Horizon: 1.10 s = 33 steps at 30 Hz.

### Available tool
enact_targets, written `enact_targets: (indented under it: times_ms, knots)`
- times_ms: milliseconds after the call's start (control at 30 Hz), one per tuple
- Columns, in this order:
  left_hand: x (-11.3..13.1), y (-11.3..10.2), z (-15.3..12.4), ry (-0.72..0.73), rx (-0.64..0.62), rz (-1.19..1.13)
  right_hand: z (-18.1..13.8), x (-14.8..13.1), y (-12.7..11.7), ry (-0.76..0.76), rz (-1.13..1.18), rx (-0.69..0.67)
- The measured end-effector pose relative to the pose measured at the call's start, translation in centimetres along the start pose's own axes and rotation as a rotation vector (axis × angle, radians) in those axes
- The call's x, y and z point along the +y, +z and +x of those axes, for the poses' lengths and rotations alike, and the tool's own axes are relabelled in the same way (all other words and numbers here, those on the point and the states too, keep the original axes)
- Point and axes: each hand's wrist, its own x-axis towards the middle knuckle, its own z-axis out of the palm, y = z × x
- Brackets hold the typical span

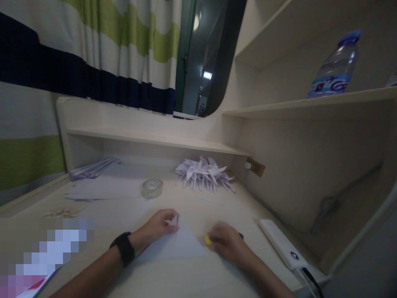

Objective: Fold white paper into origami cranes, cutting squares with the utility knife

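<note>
A white sheet of paper, folded into a triangle, lies on the desk in front of me. My left hand, with a black band on its wrist, pinches the paper's upper corner between thumb and fingers. To the right of the paper, my right hand is closed round a small tool with a yellow end. A dark tip pokes out on the other side of that fist. Motion blur and the fingers hide the tool's kind.
A tape roll lies behind my left hand, beside stacked paper. Paper pinwheels are heaped at the back. On the right are a white power bank with cables and a shelved bottle. A blurred-out patch covers the lower left.
</note>
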Motion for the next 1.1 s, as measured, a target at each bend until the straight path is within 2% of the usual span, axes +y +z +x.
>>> enact_targets:
  times_ms: [267,600,733,833,900,967,1033,1100]
  knots:
    - [0.2,0.2,0.0,0.006,0.037,0.082,0.3,-0.5,-0.1,-0.049,-0.026,-0.069]
    - [-0.2,0.0,-0.3,-0.037,0.091,0.04,-0.8,-0.6,-0.7,0.003,-0.027,-0.106]
    - [-0.3,0.3,-0.6,-0.072,0.179,0.076,-0.8,-0.7,-0.8,0.003,-0.009,-0.106]
    - [0.8,0.9,-1.3,0.086,0.295,0.279,-0.7,-0.9,-0.9,-0.004,0.001,-0.099]
    - [1.9,1.4,-1.9,0.266,0.217,0.479,-0.7,-1.0,-1.0,-0.013,0.005,-0.099]
    - [2.6,2.0,-2.4,0.371,0.054,0.638,-0.7,-1.1,-1.0,-0.019,0.004,-0.095]
    - [2.8,2.7,-2.7,0.391,-0.079,0.727,-0.7,-1.1,-0.9,-0.025,0.001,-0.094]
    - [2.3,3.2,-2.8,0.362,-0.145,0.758,-0.7,-1.2,-0.8,-0.027,0.001,-0.095]
